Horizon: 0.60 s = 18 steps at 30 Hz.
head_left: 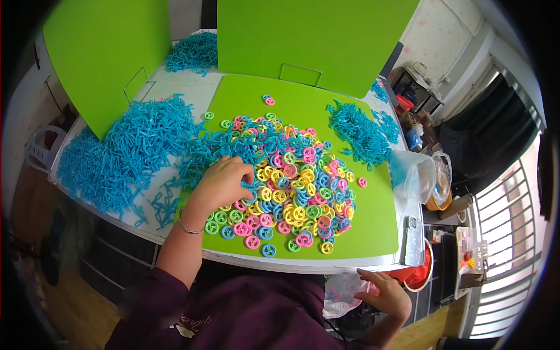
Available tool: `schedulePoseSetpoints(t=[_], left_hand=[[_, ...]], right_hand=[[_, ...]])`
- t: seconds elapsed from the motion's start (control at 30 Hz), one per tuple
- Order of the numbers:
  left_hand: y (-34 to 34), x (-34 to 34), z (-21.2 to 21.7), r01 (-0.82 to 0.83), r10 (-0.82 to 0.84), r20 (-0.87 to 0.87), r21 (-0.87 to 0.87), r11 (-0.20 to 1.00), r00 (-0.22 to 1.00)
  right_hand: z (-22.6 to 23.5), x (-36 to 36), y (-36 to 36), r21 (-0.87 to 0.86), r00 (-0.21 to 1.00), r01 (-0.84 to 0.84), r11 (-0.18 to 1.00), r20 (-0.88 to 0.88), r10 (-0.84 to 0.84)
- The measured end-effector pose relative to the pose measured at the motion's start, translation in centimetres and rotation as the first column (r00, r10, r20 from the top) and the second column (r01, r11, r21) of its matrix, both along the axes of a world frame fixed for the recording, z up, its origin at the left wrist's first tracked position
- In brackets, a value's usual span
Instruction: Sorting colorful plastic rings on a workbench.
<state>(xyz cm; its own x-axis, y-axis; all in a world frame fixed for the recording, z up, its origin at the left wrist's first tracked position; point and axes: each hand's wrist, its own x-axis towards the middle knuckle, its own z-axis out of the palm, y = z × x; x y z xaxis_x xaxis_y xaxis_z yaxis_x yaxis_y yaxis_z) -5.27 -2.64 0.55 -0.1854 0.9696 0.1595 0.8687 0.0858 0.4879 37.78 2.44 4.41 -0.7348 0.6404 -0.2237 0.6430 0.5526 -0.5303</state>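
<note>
My left hand (224, 179) reaches over the left side of a heap of small plastic wheels (297, 213) in pink, yellow, green and blue. Its fingers are curled in toward the thumb; a bit of blue shows at the tips, but what they hold is hidden. Just beyond it, thin blue plastic pieces (219, 146) lie across the edge of the wheel heap. Off the table's front edge, my right hand (386, 293) hangs with fingers apart and nothing in it. A whitish plastic bag (344, 296) is beside and below it.
A large pile of blue pieces (140, 140) covers the table's left; a smaller one (357, 131) lies at right. The wheels rest on a green board (373, 233). Upright green panels (309, 41) stand behind. A clear plastic container (413, 175) and a phone (413, 240) sit at the right edge.
</note>
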Motion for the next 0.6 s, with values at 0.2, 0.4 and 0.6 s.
schedulePoseSetpoints(t=[0.2, 0.4, 0.6], left_hand=[[1.2, 0.7, 1.1, -0.027, -0.047, 0.513, 0.135, 0.99, 0.857], [2.1, 4.4, 1.2, -0.134, -0.071, 0.408, 0.454, 0.881, 0.91], [2.4, 6.4, 0.3, 0.055, -0.228, 0.191, 0.64, 0.767, 0.955]], right_hand=[[1.3, -6.9, 1.8, -0.009, 0.915, -0.227, 0.974, -0.345, 0.21], [-2.3, -20.0, 2.1, -0.396, 0.6, 0.021, 0.918, -0.729, -0.328], [-3.9, -23.5, 4.0, -0.633, 0.409, -0.052, 0.773, -0.719, -0.561]])
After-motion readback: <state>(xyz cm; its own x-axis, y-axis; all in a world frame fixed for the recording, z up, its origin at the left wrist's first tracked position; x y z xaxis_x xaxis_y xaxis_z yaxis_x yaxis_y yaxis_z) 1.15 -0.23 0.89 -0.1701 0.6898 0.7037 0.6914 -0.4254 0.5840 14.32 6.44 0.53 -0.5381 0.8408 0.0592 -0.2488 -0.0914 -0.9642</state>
